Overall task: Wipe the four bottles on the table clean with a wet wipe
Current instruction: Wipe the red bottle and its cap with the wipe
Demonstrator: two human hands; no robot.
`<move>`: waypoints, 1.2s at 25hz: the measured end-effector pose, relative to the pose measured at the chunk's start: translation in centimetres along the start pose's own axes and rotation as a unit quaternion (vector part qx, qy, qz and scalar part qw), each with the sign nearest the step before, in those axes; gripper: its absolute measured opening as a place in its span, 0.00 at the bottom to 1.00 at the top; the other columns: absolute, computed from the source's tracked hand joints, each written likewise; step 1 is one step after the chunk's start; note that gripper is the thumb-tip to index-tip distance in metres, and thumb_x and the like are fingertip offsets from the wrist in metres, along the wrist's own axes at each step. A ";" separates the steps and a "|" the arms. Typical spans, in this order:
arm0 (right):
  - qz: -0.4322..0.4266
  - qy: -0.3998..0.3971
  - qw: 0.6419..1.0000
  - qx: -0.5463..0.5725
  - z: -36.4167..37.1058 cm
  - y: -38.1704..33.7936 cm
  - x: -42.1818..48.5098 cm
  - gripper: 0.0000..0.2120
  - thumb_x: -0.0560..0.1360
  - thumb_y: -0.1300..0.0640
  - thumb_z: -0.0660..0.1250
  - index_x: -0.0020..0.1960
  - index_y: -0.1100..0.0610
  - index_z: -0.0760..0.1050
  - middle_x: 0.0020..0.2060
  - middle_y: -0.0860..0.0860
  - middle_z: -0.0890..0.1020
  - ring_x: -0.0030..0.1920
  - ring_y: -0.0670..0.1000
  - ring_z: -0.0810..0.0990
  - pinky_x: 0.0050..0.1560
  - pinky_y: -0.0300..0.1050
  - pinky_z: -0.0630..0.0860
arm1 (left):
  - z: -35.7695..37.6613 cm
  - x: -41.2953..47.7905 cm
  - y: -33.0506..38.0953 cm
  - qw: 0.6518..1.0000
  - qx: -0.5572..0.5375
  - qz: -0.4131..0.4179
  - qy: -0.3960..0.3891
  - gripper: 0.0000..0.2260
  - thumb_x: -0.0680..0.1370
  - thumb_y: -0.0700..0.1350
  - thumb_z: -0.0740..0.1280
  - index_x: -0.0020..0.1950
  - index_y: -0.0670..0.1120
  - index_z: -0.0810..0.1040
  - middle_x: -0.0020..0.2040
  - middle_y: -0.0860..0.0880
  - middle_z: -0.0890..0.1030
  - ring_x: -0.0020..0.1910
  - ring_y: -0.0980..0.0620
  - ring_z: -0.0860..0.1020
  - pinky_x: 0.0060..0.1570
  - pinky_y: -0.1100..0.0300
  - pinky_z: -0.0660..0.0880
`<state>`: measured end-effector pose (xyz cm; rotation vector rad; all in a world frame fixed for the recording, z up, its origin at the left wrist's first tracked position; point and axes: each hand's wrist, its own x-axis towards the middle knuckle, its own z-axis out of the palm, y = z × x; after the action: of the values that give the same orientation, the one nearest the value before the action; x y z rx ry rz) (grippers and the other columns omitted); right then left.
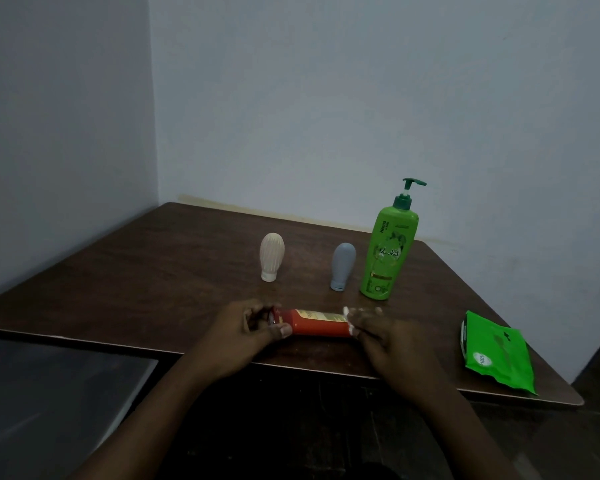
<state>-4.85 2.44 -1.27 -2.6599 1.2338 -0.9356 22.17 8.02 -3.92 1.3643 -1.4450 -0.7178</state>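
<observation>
A red bottle (pixel 317 323) with a yellow label lies sideways near the table's front edge. My left hand (pixel 246 336) grips its cap end. My right hand (pixel 387 336) holds a white wet wipe (pixel 347 318) wrapped round the bottle's other end. Behind them stand a ribbed cream bottle (pixel 272 256) upside down on its cap, a grey bottle (pixel 342 266) also on its cap, and a tall green pump bottle (pixel 388 251).
A green pack of wet wipes (pixel 496 351) lies at the front right corner of the dark brown table (pixel 153 271). Walls close in behind and on the left. A grey surface (pixel 49 393) sits lower left of the table.
</observation>
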 end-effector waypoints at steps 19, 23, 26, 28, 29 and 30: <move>0.010 -0.013 0.999 -0.028 -1.1 4.4 -1.3 0.20 0.77 0.56 0.69 0.68 0.46 0.73 0.64 0.44 0.78 0.63 0.36 0.72 0.68 0.37 0.68 | 0.2 -0.1 0.3 0.999 0.017 0.001 -0.030 0.21 0.76 0.45 0.77 0.68 0.52 0.79 0.57 0.57 0.84 0.55 0.66 0.82 0.57 0.68 0.78; -0.018 0.008 0.999 -0.030 -0.5 2.7 -1.2 0.19 0.76 0.58 0.69 0.67 0.48 0.75 0.63 0.40 0.74 0.62 0.35 0.69 0.68 0.36 0.68 | -0.1 0.2 0.2 1.000 0.011 -0.002 -0.025 0.22 0.76 0.44 0.77 0.69 0.51 0.79 0.56 0.56 0.85 0.54 0.66 0.82 0.51 0.72 0.77; -0.096 -0.003 0.994 -0.059 2.0 -0.2 -0.7 0.22 0.75 0.61 0.65 0.68 0.52 0.75 0.68 0.47 0.75 0.68 0.43 0.71 0.72 0.44 0.65 | -0.2 0.2 0.1 1.000 0.009 -0.003 -0.025 0.22 0.75 0.42 0.77 0.68 0.51 0.79 0.56 0.56 0.85 0.54 0.66 0.82 0.50 0.74 0.76; -0.127 -0.003 0.989 -0.071 3.5 -1.9 -0.3 0.22 0.74 0.62 0.63 0.68 0.54 0.75 0.68 0.51 0.75 0.69 0.48 0.72 0.72 0.45 0.62 | -0.2 0.3 0.0 0.999 0.015 -0.001 -0.031 0.22 0.75 0.42 0.77 0.68 0.52 0.79 0.57 0.56 0.85 0.55 0.65 0.82 0.52 0.72 0.77; -0.134 0.003 0.989 -0.069 3.9 -2.3 -0.2 0.22 0.74 0.63 0.64 0.68 0.56 0.75 0.67 0.52 0.76 0.68 0.49 0.73 0.72 0.45 0.61 | -0.2 0.3 -0.1 0.999 0.017 0.000 -0.033 0.22 0.75 0.42 0.77 0.68 0.52 0.79 0.58 0.56 0.84 0.56 0.65 0.82 0.56 0.69 0.78; -0.136 0.008 0.989 -0.064 3.9 -2.2 -0.1 0.22 0.73 0.64 0.64 0.67 0.56 0.75 0.67 0.53 0.77 0.68 0.48 0.73 0.72 0.45 0.60 | -0.2 0.3 0.0 0.999 0.018 -0.001 -0.034 0.22 0.75 0.43 0.77 0.68 0.53 0.79 0.59 0.57 0.84 0.57 0.64 0.82 0.59 0.66 0.78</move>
<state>-1.27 3.33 -3.85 -2.9847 0.9803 -0.9398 22.41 7.77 -3.78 1.3813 -1.5170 -0.7489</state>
